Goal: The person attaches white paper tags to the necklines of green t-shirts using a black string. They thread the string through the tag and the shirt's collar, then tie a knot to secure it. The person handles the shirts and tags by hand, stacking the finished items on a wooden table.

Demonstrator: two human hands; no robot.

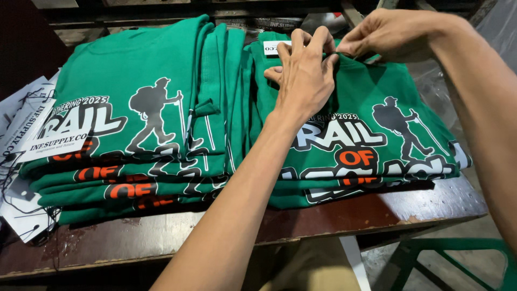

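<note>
Paper hang tags (24, 132), white with black strings: loose heap at the far left edge of the counter (161, 234), one lying on the left stack.

Left stack of shirts (134, 124): green folded shirts with white and orange print and a hiker figure, several deep, edges stepped toward the viewer. Untouched by either hand.

Right stack of shirts (371, 145): same green printed shirts, just beside the left stack, resting at the right end of the worn brown counter. A small white label (276, 47) shows at the collar end of the top shirt.

Left hand (304, 75): flat on the top shirt of the right stack near the collar, fingers spread and pressing the cloth, not closed around anything.

Right hand (390, 33): at the collar edge, fingers pinched on a small bit of fabric or tag; which one cannot be told.

Handling, by judgement: soft, light, limp knit cloth, not fragile, not slippery; a single shirt droops and unfolds if lifted by one corner. Best held at the collar or along a folded edge, with the other palm steadying the stack.

Green metal frame (452, 258): below the counter, right.
</note>
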